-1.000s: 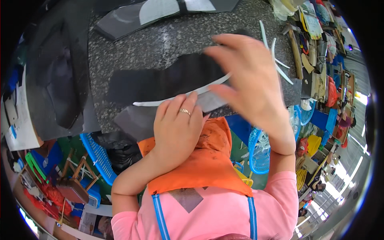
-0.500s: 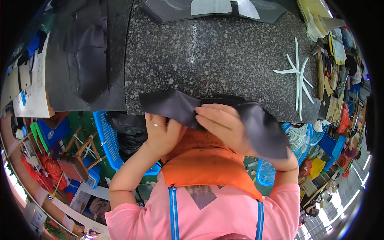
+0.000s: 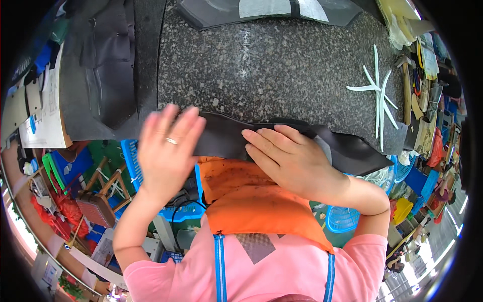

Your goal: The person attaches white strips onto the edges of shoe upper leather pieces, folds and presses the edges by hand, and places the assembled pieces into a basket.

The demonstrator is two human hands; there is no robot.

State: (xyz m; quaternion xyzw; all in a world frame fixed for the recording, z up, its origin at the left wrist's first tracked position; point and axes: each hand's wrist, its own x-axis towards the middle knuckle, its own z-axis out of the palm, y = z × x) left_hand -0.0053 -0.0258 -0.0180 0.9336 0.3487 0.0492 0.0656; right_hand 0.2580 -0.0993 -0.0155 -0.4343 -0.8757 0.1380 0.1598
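Observation:
A dark leather-like piece [image 3: 221, 136] lies along the near edge of the speckled stone slab [image 3: 226, 65], part of it hanging over the edge. My right hand [image 3: 294, 156] rests flat on its middle, fingers stretched out to the left. My left hand [image 3: 171, 146], wearing a ring, is over the piece's left end with fingers spread and slightly blurred. Whether the left palm touches the piece I cannot tell. To the right, the piece's end [image 3: 352, 148] slopes down past my right hand.
White strips [image 3: 378, 95] lie crossed on the slab's right. Another dark piece with pale patches [image 3: 271, 10] is at the far edge, and more dark pieces [image 3: 110, 70] lie at left. A hammer [image 3: 404, 85] is at the right edge. Blue baskets [image 3: 342, 219] stand below.
My left hand has let go of the piece's left edge and moved up and left, opening. The piece's right end has dropped from my right forearm and now lies flatter.

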